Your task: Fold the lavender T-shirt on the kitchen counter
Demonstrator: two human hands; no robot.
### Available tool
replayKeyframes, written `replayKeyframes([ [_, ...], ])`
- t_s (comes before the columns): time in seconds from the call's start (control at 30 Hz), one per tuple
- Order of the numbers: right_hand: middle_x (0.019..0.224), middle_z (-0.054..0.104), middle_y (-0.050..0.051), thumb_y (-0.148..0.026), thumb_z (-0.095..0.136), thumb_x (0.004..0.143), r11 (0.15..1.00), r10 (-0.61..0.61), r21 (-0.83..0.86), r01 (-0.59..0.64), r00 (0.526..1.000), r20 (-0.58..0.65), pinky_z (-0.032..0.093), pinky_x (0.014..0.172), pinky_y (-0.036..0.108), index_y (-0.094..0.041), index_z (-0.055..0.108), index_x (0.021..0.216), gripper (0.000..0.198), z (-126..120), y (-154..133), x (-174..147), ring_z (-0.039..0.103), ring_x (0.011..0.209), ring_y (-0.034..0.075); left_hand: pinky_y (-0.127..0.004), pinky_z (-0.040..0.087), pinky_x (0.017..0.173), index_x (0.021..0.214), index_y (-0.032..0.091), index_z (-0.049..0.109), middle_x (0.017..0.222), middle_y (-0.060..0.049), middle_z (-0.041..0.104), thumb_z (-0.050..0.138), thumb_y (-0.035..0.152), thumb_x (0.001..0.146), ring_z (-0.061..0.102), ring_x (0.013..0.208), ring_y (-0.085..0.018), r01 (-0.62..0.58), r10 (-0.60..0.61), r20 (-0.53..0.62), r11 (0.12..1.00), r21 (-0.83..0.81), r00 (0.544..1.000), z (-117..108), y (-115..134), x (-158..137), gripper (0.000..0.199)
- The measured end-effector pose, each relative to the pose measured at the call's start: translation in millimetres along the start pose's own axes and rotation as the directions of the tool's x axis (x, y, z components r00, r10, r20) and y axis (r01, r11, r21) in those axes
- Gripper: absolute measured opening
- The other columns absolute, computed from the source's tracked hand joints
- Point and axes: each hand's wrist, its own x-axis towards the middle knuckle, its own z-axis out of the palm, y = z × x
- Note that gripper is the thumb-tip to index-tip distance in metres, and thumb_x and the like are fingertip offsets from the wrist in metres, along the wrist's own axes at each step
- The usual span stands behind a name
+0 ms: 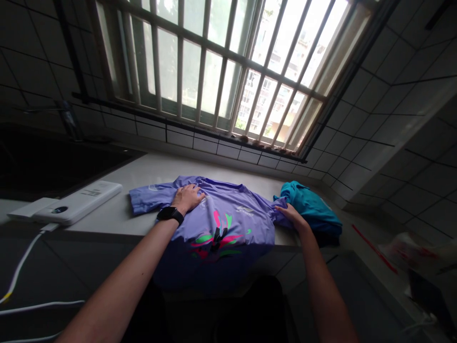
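Note:
A purple T-shirt (228,216) with a pink, green and black print lies spread on a white counter (150,174), its lower part hanging over the front edge. My left hand (187,197), with a black watch on the wrist, presses flat on the shirt near its left shoulder. My right hand (291,214) rests on the shirt's right sleeve, fingers lying on the cloth. A bunched teal garment (310,207) lies just to the right of that sleeve.
Two white power banks (76,202) lie on the counter's left end, a white cable (21,262) hanging from them. A barred window (221,71) fills the wall behind. Dark tiled walls stand at both sides. A plastic bag (414,247) lies low right.

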Motion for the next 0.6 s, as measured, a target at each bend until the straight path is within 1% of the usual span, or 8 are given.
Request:
replayKeyframes([
  [0.07,0.085,0.076,0.005,-0.033,0.091,0.061,0.971,-0.067,0.238,0.032,0.987,0.144,0.061,0.077,0.036,-0.019,0.07,0.098,0.045,-4.0,3.7,-1.9,0.075,0.082,0.026,-0.046,0.041,0.117,0.14,0.015,0.068,0.154,-0.017,0.059,0.038,0.045,0.099,0.056,0.14,-0.034,-0.002,0.002,0.004,1.0,0.0,1.0,0.2,0.0,0.2,0.059],
  [0.1,0.083,0.076,0.003,-0.03,0.093,0.055,0.955,-0.097,0.292,0.05,0.984,0.15,0.06,0.074,0.034,-0.019,0.07,0.097,0.049,-5.6,6.3,-2.1,0.074,0.077,0.024,-0.046,0.04,0.117,0.141,0.014,0.067,0.155,-0.017,0.058,0.037,0.045,0.1,0.055,0.141,-0.034,-0.002,0.002,0.008,1.0,0.002,1.0,0.2,0.1,0.3,0.06],
  [0.17,0.073,0.073,0.001,-0.026,0.092,0.05,0.967,-0.098,0.244,0.078,0.993,0.068,0.057,0.067,0.03,-0.016,0.072,0.086,0.042,-7.4,11.8,-1.1,0.07,0.069,0.021,-0.045,0.04,0.118,0.142,0.015,0.067,0.155,-0.017,0.058,0.037,0.046,0.1,0.054,0.143,-0.033,-0.003,0.003,0.009,1.0,0.012,1.0,0.3,0.1,0.4,0.06],
  [0.27,0.061,0.069,0.003,-0.03,0.088,0.056,0.997,-0.028,0.073,0.029,1.0,-0.011,0.05,0.057,0.027,-0.013,0.071,0.066,0.025,-6.7,18.2,1.2,0.065,0.061,0.02,-0.042,0.041,0.117,0.141,0.018,0.068,0.154,-0.015,0.06,0.036,0.046,0.1,0.054,0.142,-0.031,-0.004,0.004,0.001,1.0,0.026,1.0,0.6,-0.3,0.5,0.059],
  [0.3,0.061,0.07,0.005,-0.034,0.086,0.06,0.997,-0.008,0.075,0.008,1.0,-0.002,0.048,0.056,0.027,-0.013,0.072,0.066,0.026,-5.7,19.4,1.6,0.065,0.06,0.02,-0.042,0.041,0.117,0.14,0.018,0.068,0.154,-0.014,0.06,0.037,0.047,0.1,0.055,0.141,-0.031,-0.003,0.003,0.002,1.0,0.028,1.0,0.5,-0.5,0.5,0.059],
  [0.37,0.068,0.074,0.006,-0.043,0.082,0.067,0.985,0.016,0.172,-0.016,1.0,0.001,0.048,0.054,0.027,-0.014,0.076,0.075,0.03,-3.3,20.3,1.9,0.067,0.063,0.021,-0.043,0.041,0.117,0.14,0.018,0.068,0.154,-0.015,0.06,0.037,0.047,0.1,0.055,0.141,-0.031,0.0,0.0,0.007,1.0,0.026,1.0,0.1,-0.5,0.4,0.058],
  [0.43,0.071,0.076,0.006,-0.046,0.08,0.068,0.962,0.038,0.27,-0.024,0.998,-0.05,0.048,0.054,0.027,-0.016,0.077,0.08,0.033,-0.9,20.3,2.0,0.068,0.065,0.022,-0.044,0.04,0.117,0.14,0.017,0.068,0.154,-0.015,0.06,0.037,0.046,0.1,0.054,0.142,-0.032,-0.001,0.0,0.013,1.0,0.019,1.0,-0.7,-0.1,-0.1,0.059],
  [0.6,0.064,0.071,0.002,-0.03,0.079,0.056,0.977,0.007,0.21,0.024,0.989,-0.148,0.051,0.06,0.029,-0.017,0.074,0.073,0.023,4.7,21.8,4.7,0.067,0.065,0.022,-0.045,0.039,0.119,0.142,0.015,0.066,0.156,-0.017,0.057,0.037,0.043,0.1,0.052,0.144,-0.032,0.006,-0.006,0.027,1.0,0.016,1.0,-3.4,2.4,-1.6,0.059],
])
